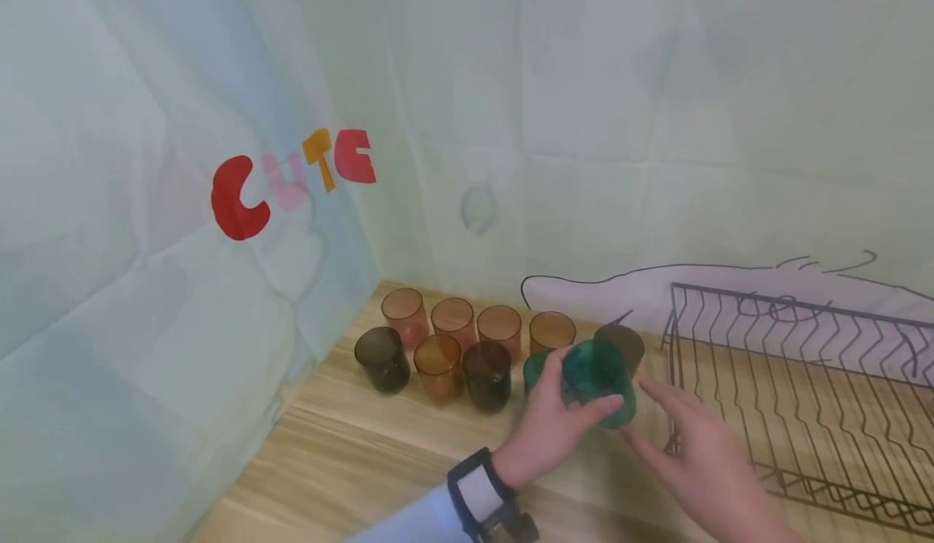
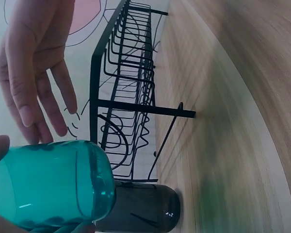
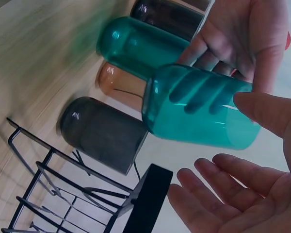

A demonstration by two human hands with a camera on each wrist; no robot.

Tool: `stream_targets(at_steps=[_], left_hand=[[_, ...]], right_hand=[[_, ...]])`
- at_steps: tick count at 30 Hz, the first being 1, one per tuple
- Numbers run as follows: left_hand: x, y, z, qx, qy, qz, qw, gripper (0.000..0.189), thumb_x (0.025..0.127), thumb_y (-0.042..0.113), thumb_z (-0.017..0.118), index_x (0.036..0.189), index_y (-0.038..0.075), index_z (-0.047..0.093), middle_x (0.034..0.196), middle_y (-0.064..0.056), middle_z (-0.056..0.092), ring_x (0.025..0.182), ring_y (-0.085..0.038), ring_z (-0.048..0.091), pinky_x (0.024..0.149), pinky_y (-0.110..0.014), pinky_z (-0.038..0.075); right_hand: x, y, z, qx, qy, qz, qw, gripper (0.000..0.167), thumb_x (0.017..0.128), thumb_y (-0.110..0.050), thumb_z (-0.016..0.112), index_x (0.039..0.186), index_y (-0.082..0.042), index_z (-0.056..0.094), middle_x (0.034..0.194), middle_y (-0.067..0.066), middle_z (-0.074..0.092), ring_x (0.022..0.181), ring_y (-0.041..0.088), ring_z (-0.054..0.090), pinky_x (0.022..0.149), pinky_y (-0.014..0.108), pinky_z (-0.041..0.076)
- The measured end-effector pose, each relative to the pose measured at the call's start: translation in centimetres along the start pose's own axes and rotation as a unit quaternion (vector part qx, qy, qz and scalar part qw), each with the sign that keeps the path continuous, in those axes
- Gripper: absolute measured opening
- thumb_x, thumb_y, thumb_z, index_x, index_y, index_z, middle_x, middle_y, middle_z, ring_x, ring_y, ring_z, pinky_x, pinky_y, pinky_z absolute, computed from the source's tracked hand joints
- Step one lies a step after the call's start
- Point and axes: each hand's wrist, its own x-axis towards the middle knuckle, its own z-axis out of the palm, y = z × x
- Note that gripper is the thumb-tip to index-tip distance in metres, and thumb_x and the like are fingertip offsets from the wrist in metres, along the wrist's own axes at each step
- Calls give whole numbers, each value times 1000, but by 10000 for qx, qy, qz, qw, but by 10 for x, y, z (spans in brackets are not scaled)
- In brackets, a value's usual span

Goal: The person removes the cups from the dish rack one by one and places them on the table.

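My left hand point(image 1: 547, 425) grips a teal glass point(image 1: 598, 373) above the table, its thumb on the near side and the fingers behind. Through the clear wall those fingers show in the right wrist view. Close to the glass's other side is my right hand point(image 1: 704, 454), fingers spread and relaxed; its thumb overlaps the rim in the right wrist view, and whether it touches I cannot tell. A second teal glass point(image 3: 140, 46) stands on the table, partly hidden by the left hand in the head view. Just behind the held glass is a dark grey glass point(image 3: 99, 133).
Two rows of tinted glasses stand left of the hands, among them a dark glass point(image 1: 383, 361), an amber glass point(image 1: 439, 369) and a pinkish glass point(image 1: 404, 316). To the right is a black wire rack point(image 1: 803, 305). Printed cloth point(image 1: 584, 81) hangs behind the wooden table point(image 1: 350, 438).
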Motion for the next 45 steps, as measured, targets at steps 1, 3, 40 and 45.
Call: stream_targets(at_steps=[1, 3, 40, 45], left_hand=[[0, -1, 0, 106, 14, -32, 9999, 71, 77, 46, 73, 134, 32, 34, 123, 10, 54, 112, -7, 54, 96, -30, 45], [0, -2, 1, 262, 1, -69, 9996, 73, 76, 46, 73, 134, 34, 33, 124, 10, 54, 114, -9, 54, 97, -31, 44], [6, -33, 31, 1950, -533, -335, 9788, 92, 75, 63, 60, 145, 17, 22, 148, -5, 36, 135, -19, 36, 108, -40, 39], [11, -40, 35, 2049, -449, -459, 9767, 90, 77, 59, 63, 145, 17, 22, 147, -7, 37, 135, -19, 37, 107, -40, 39]], right_hand=[[0, 0, -1, -10, 5, 10, 10000, 61, 81, -40, 70, 132, -13, 52, 129, 13, 57, 116, 34, 55, 90, 55, 48], [-1, 1, -2, -63, -24, 53, 10000, 61, 82, -41, 70, 132, -12, 52, 130, 14, 56, 117, 36, 53, 92, 57, 46], [-1, 15, -20, -697, -429, 163, 9965, 77, 81, -54, 65, 138, -8, 43, 138, 19, 48, 124, 43, 43, 94, 65, 39], [-2, 16, -20, -658, -359, 138, 9971, 76, 81, -54, 65, 138, -8, 44, 138, 19, 48, 124, 43, 43, 94, 64, 38]])
